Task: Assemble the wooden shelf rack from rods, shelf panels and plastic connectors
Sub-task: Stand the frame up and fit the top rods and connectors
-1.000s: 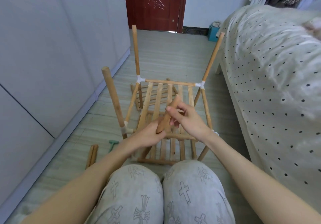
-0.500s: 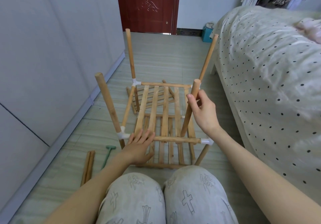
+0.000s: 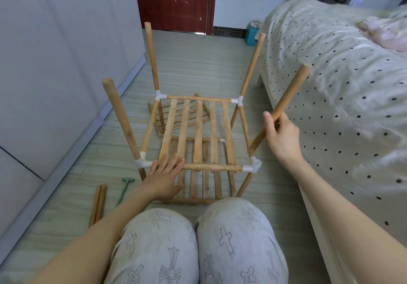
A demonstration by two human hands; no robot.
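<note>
Right hand (image 3: 283,139) curls round loose rod (image 3: 288,99), tilted, low end just above white corner connector (image 3: 254,166). Left hand (image 3: 164,177) flat, fingers straight, pressing front rail (image 3: 211,167) of rack on floor (image 3: 198,63). Spare rods (image 3: 98,204) lie left.

Matt, smooth wooden rods (image 3: 284,105) and slats (image 3: 199,129) join glossy white plastic connectors (image 3: 253,166) beside dotted cloth bedding (image 3: 330,63).

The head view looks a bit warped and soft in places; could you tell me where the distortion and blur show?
Head view: wide-angle bending splays the rack's upright rods outward and curves the bed edge; light is soft and even, shadows faint; the bedspread at right smears with motion blur, while the right hand gripping the rod stays fairly sharp.
</note>
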